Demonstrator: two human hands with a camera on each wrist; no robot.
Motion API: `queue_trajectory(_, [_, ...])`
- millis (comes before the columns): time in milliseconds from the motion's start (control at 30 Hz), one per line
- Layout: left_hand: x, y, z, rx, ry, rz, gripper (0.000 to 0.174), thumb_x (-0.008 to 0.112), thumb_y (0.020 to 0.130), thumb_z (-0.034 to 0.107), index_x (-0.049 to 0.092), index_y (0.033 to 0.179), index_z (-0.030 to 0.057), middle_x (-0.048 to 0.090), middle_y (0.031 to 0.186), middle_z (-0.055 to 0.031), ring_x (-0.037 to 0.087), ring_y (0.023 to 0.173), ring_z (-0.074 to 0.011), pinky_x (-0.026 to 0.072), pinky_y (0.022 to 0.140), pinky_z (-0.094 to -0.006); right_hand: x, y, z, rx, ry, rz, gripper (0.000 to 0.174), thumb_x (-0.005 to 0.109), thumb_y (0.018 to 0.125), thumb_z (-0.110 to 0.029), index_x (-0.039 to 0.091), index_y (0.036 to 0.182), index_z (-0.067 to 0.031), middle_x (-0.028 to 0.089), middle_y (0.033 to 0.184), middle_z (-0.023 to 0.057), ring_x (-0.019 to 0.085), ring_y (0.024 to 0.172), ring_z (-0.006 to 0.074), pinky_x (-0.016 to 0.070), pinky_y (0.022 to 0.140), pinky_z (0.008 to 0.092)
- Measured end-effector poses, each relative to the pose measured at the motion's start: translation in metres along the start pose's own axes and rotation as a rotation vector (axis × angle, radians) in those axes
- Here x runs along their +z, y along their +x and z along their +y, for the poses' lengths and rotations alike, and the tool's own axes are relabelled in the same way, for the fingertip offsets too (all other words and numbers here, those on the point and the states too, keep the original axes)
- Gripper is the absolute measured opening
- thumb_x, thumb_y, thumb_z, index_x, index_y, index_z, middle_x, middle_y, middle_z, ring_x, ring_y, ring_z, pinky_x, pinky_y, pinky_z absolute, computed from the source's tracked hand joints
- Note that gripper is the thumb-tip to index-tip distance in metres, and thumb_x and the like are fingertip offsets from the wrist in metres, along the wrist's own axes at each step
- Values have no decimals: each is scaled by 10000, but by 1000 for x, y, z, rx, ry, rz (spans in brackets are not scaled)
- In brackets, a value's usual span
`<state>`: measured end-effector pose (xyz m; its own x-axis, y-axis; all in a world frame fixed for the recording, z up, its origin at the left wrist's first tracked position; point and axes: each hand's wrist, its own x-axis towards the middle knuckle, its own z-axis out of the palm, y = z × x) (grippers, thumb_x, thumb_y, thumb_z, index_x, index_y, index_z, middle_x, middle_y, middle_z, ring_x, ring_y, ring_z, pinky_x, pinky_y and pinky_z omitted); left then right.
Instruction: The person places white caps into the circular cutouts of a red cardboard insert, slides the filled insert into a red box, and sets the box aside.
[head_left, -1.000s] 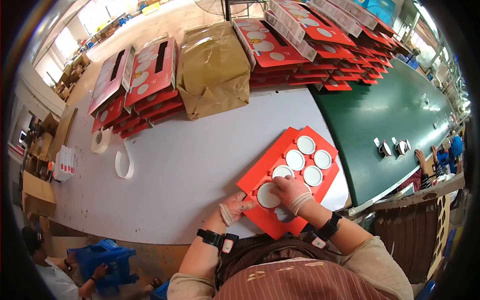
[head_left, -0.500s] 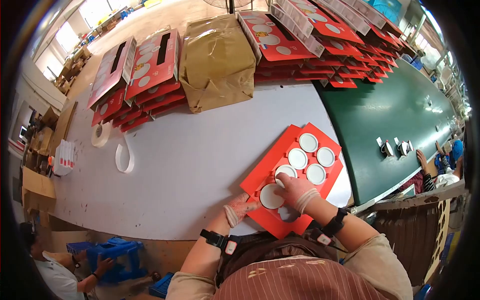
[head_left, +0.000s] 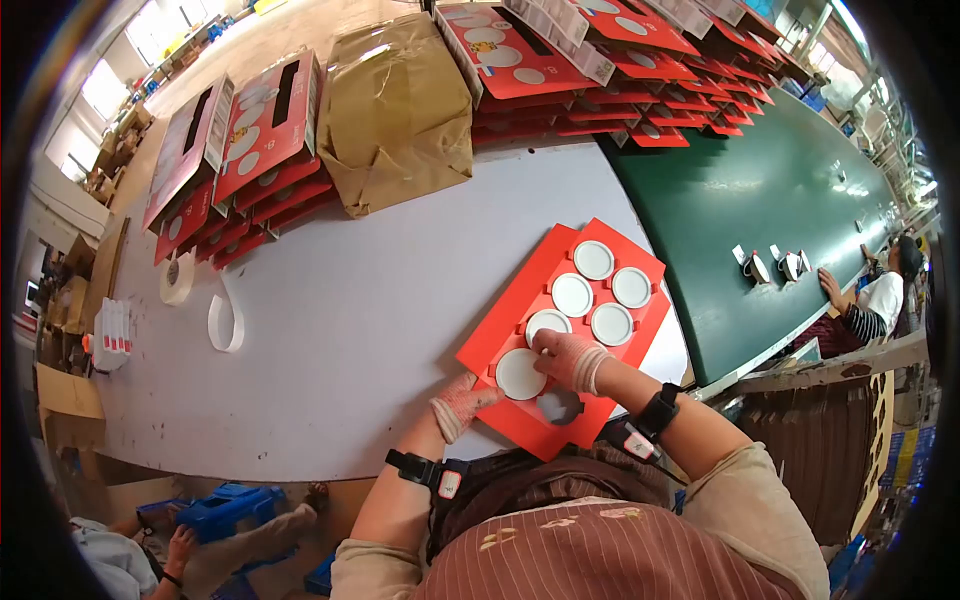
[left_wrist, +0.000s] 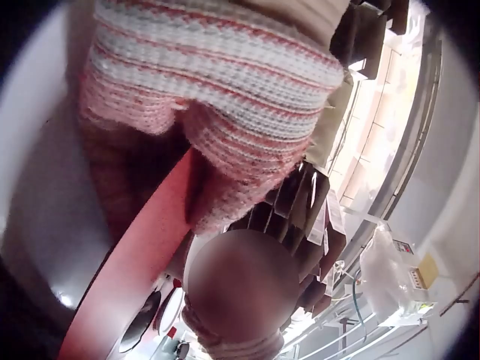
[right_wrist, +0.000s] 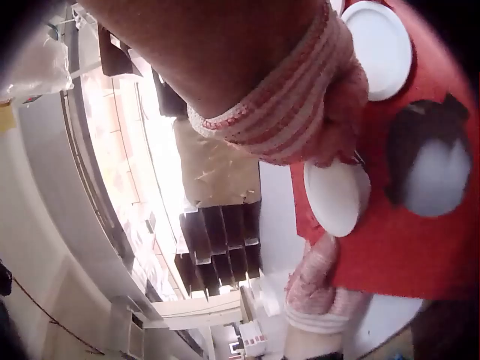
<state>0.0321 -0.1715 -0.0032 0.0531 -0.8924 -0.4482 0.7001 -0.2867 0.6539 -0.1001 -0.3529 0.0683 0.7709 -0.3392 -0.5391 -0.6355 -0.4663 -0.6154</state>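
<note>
A red card panel (head_left: 512,310) with several white round discs lies tilted near the table's front edge. My left hand (head_left: 464,402) grips its lower-left edge; in the left wrist view the panel's red edge (left_wrist: 142,255) runs between thumb and fingers of the gloved hand (left_wrist: 210,112). Over the panel, my right hand (head_left: 570,360) pinches the upper-right rim of the lowest white disc (head_left: 521,374). The right wrist view shows the curled fingers of that hand (right_wrist: 341,112) at the rim of the disc (right_wrist: 336,196). Beside the disc is a round hole (head_left: 559,405).
Stacked red printed cartons (head_left: 265,130) stand at the back left, more (head_left: 600,75) at the back right, with a brown wrapped package (head_left: 395,110) between. White tape (head_left: 226,322) lies on the left. On the green table (head_left: 740,200) are small items; another person sits beyond it.
The head view has shifted. My right fingertips have come off the neighbouring disc to the upper rim of the lowest disc. My left hand stays on the panel's edge.
</note>
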Motion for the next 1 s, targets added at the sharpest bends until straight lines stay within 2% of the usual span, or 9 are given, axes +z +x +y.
queue_trajectory(367, [-1,-1,-4,12,33,38,535,599,769,-12,456,1276,87,528,1216,-62,494,1125,-202,368,974,-310,10,-19,-19,143,-366,128,409,587,788,-362,490,1025,-43,621,737,209,622,686,365,464,535,467])
queue_trajectory(467, [-8,-14,6,269,1156,18,560,538,669,-69,542,1199,114,552,1136,-93,520,1077,-233,425,919,-326,23,-7,-2,168,-224,110,402,534,819,-356,501,1037,-20,636,832,206,630,774,359,483,647,458])
queue_trajectory(500, [-6,-22,16,599,1520,-44,599,520,613,-92,579,1163,137,557,1118,-119,525,1077,-277,431,916,-342,28,1,8,194,-162,121,411,530,817,-358,523,1045,-16,639,856,199,631,797,350,484,669,459])
queue_trajectory(533, [-19,-19,4,589,1415,7,660,506,550,-94,599,1147,173,538,1132,-158,504,1094,-343,419,937,-372,13,-13,-7,107,-235,139,388,525,820,-361,527,1025,-32,636,836,194,627,781,356,483,663,454])
queue_trajectory(633, [-10,-16,23,695,1402,-75,615,503,640,-98,532,1218,111,489,1242,-162,478,1151,-324,412,963,-386,-2,-28,0,-59,-188,219,310,523,825,-355,526,968,-81,617,778,193,606,733,381,475,649,453])
queue_trajectory(700, [21,-7,29,83,-213,73,607,489,730,-88,418,1305,93,478,1264,-127,459,1179,-295,425,957,-433,-21,-38,22,-42,-29,494,255,535,834,-319,527,961,-99,613,791,186,604,756,369,478,670,437])
queue_trajectory(833, [-8,-8,39,96,-118,70,654,487,745,-40,314,1352,136,434,1306,-83,435,1202,-313,413,943,-557,-72,-35,107,176,261,957,240,558,832,-267,561,1008,-104,631,884,139,611,833,315,483,747,371])
queue_trajectory(967, [-14,-18,57,128,-192,101,648,482,741,-30,299,1347,111,419,1309,-126,409,1222,-334,429,935,-550,-142,-47,222,425,509,1478,386,604,711,-221,565,1027,-4,626,962,194,608,902,293,470,806,338])
queue_trajectory(1000, [-6,-23,62,192,-179,129,585,501,741,-5,353,1302,73,453,1245,-134,515,1090,-302,491,853,-501,-156,-52,253,517,514,1494,426,634,695,-254,565,1038,-11,630,972,182,612,904,272,474,806,338])
